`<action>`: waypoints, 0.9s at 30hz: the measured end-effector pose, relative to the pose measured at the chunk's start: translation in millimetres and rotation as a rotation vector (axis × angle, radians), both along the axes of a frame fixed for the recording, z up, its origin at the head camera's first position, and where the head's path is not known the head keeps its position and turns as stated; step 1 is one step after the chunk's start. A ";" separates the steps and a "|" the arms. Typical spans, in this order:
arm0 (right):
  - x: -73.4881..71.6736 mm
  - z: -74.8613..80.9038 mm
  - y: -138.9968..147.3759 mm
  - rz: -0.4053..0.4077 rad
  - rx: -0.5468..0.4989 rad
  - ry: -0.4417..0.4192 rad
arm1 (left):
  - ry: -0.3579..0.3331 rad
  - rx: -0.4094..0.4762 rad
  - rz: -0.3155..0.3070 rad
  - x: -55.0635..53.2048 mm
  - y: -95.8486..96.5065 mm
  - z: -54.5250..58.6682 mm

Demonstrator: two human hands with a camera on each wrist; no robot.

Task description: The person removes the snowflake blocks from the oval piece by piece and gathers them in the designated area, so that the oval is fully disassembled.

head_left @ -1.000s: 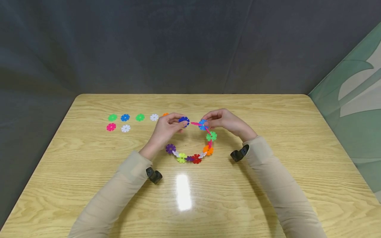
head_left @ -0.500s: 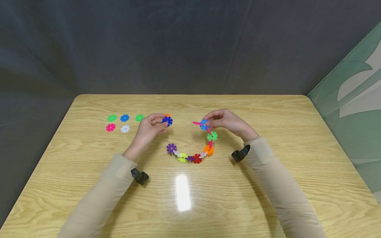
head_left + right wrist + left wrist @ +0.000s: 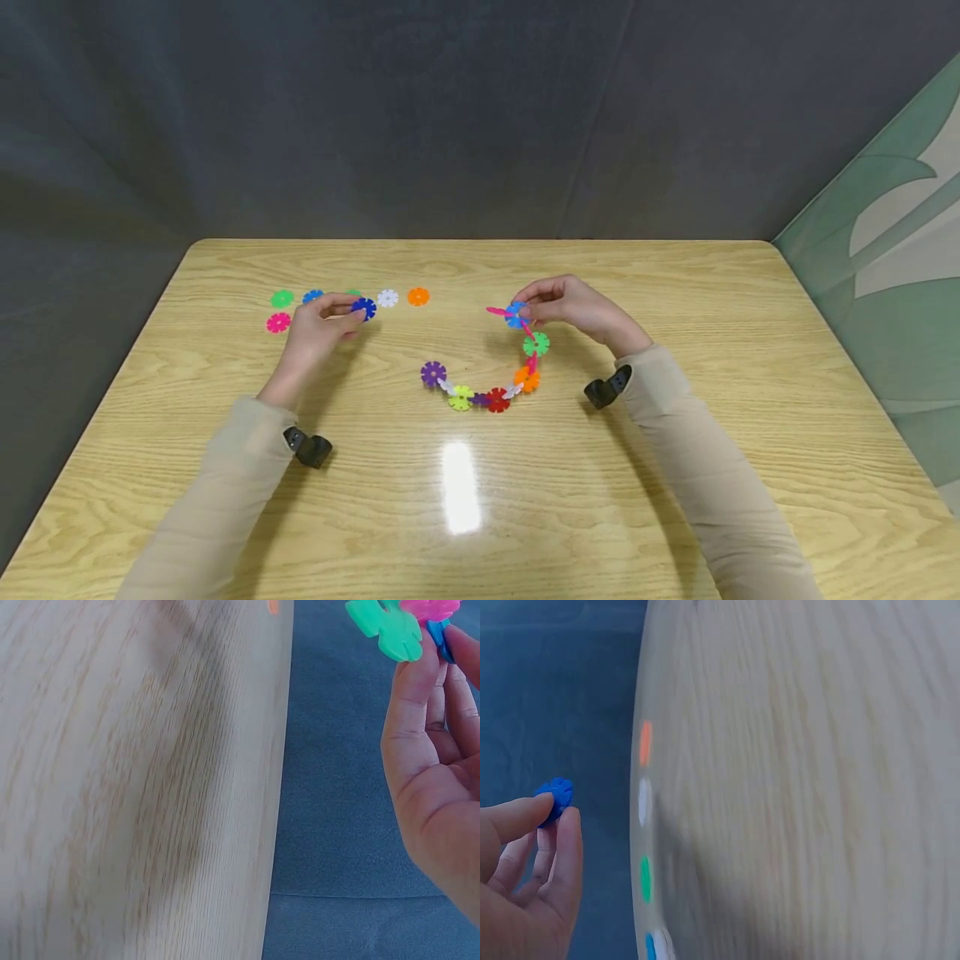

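My left hand (image 3: 313, 335) pinches a dark blue notched plastic disc (image 3: 365, 310) between thumb and fingers above the table. The left wrist view shows that blue disc (image 3: 556, 796) at the fingertips. A curved chain of interlocked discs is in front, running from a purple disc (image 3: 432, 367) round to the right. My right hand (image 3: 576, 307) pinches a light blue disc (image 3: 513, 310) near the chain's raised end. A pink disc (image 3: 496, 311) juts left from it, seen edge-on. Below hang a green disc (image 3: 536, 337) and an orange disc (image 3: 527, 380).
Loose discs lie along the back left of the wooden table (image 3: 675, 467): orange (image 3: 418, 297), white (image 3: 387, 297), green (image 3: 282, 298) and pink (image 3: 278, 322) among them. My left hand partly covers some. A dark curtain (image 3: 450, 117) hangs behind the table.
My left hand has moved left with the dark blue disc, away from the chain's end, uncovering the loose orange and white discs. The right hand and the chain have hardly moved.
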State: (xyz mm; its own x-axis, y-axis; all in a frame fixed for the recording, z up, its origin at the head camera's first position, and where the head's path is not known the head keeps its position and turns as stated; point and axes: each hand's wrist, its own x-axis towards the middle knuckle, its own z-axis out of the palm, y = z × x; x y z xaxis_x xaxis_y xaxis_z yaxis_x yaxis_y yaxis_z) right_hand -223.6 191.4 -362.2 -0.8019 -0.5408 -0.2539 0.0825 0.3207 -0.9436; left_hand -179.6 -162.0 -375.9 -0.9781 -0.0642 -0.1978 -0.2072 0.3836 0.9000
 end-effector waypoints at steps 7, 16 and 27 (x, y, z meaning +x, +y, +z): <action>-0.7 0.4 0.4 0.003 0.003 -0.002 | 0.021 -0.082 0.049 -4.0 -15.3 -7.0; -1.6 0.7 0.8 -0.004 0.003 -0.009 | -0.032 -0.112 0.037 -7.6 -23.7 -11.5; -1.4 -1.1 0.9 0.007 -0.003 0.001 | -0.054 -0.135 0.006 -8.8 -27.5 -15.1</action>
